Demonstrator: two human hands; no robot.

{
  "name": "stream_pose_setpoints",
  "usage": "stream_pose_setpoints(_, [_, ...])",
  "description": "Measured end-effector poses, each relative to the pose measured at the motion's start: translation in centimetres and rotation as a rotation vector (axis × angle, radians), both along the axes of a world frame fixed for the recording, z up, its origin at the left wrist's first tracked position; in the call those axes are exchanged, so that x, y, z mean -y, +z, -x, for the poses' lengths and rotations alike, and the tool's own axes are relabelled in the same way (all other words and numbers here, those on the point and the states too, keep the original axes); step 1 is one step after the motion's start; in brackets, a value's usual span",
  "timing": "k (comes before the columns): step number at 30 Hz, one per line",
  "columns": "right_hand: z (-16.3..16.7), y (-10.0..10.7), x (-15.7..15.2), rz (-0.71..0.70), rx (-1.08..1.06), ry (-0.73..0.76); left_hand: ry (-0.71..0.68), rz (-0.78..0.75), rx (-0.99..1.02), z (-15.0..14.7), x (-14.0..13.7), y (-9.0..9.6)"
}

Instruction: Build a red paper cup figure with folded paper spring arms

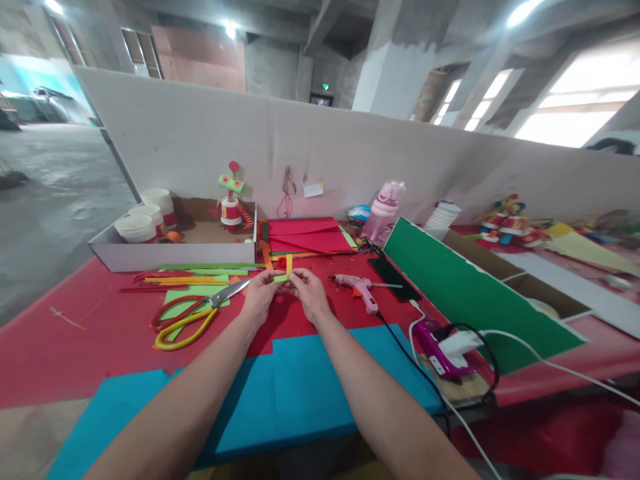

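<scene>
Far to the left of our fingers, white paper cups [136, 228] stand in a shallow box [175, 257]; the cups carry red bands, and we can read no writing on them. Nearer on the left, scissors [186, 325] with one red and one yellow handle lie open on the red counter [100, 313], their blades pointing toward our left fingers. Behind these, a paper figure [231, 200] stands at the box; the mark on its front is too small to read.

The fingers of our left hand [258, 297] are pinched together on the left end of a green strip [281, 279], held level between both hands. A yellow strip [289, 263] rises upright by its right end; whether the two are joined we cannot tell. There the fingers of our right hand [311, 297] are also closed, thumb against forefinger, on the green strip's right end.

Beyond our fingers, a small white card [313, 191] hangs on the partition, its writing illegible. Just right of our right fingers lies a pink glue gun [359, 289], then a dark phone [395, 280]; farther right, we see a purple power strip [440, 353].
</scene>
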State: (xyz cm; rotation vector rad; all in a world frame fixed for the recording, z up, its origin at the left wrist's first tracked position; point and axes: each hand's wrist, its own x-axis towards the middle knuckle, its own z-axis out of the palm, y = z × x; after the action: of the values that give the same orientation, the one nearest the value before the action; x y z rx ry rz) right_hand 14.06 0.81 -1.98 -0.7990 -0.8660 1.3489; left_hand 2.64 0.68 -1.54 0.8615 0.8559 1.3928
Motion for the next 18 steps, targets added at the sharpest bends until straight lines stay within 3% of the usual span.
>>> stream_pose_setpoints(7, [-0.18, -0.39, -0.43, 0.011, -0.002, -0.121, -0.042, -0.05, -0.001, -0.24, 0.3, 0.49])
stream_pose_setpoints(18, [-0.26, -0.4, -0.4, 0.01, 0.006, -0.113, -0.039, -0.014, -0.041, -0.16, 0.22, 0.52])
